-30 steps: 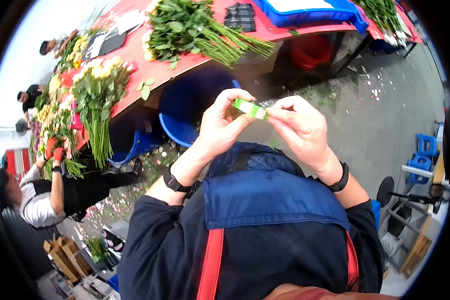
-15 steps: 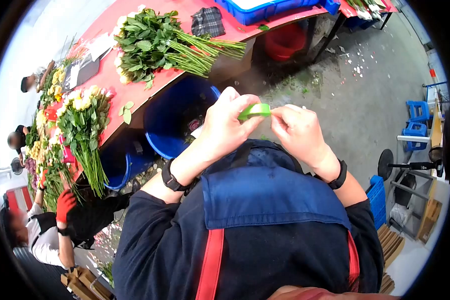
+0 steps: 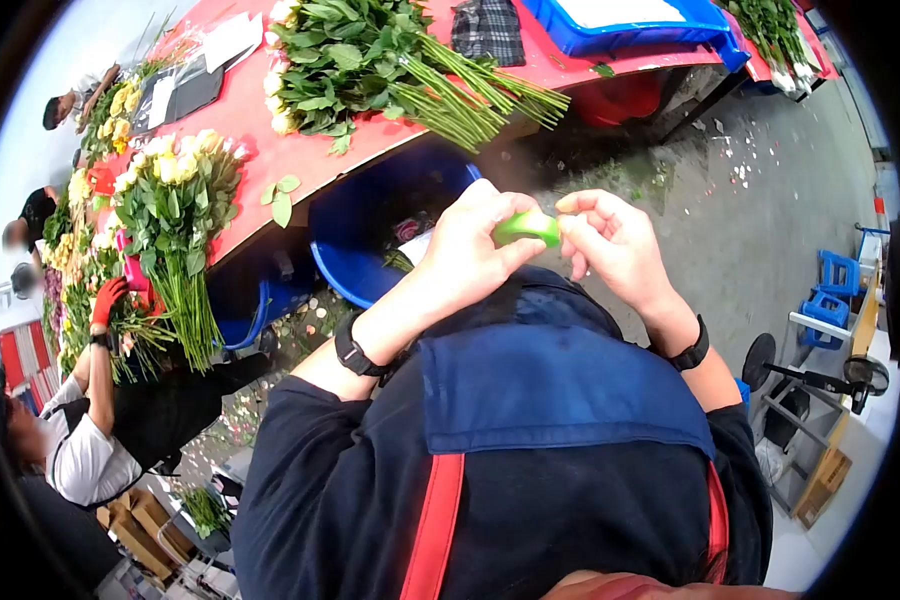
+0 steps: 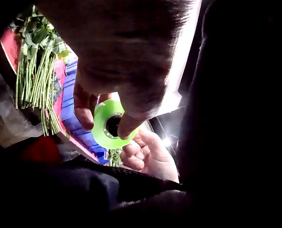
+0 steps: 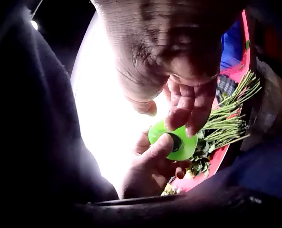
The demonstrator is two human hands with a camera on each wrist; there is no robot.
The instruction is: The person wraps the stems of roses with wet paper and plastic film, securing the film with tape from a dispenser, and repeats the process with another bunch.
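A bright green roll of tape (image 3: 523,229) is held up in front of the chest. My left hand (image 3: 467,242) pinches it between thumb and fingers. In the left wrist view, the roll (image 4: 101,127) shows a green side and a dark centre, where a left fingertip presses. My right hand (image 3: 617,243) has its fingers bent at the roll's other edge. From the right wrist, its fingertips (image 5: 178,118) overlap the upper edge of the green disc (image 5: 187,146), with the thumb a little apart. I cannot tell whether the right fingers pinch a tape end.
Bunches of long-stemmed roses (image 3: 340,70) lie on a red-topped table (image 3: 260,190) ahead. A blue tray (image 3: 630,35) and a dark checked cloth (image 3: 488,32) sit there too. Blue bins (image 3: 345,250) stand below the edge. A person with red gloves (image 3: 108,302) works at the left.
The roll has stayed in the left hand while turning, its dotted label no longer showing. The right hand's fingers have shifted at its edge. The head view swung right, then back.
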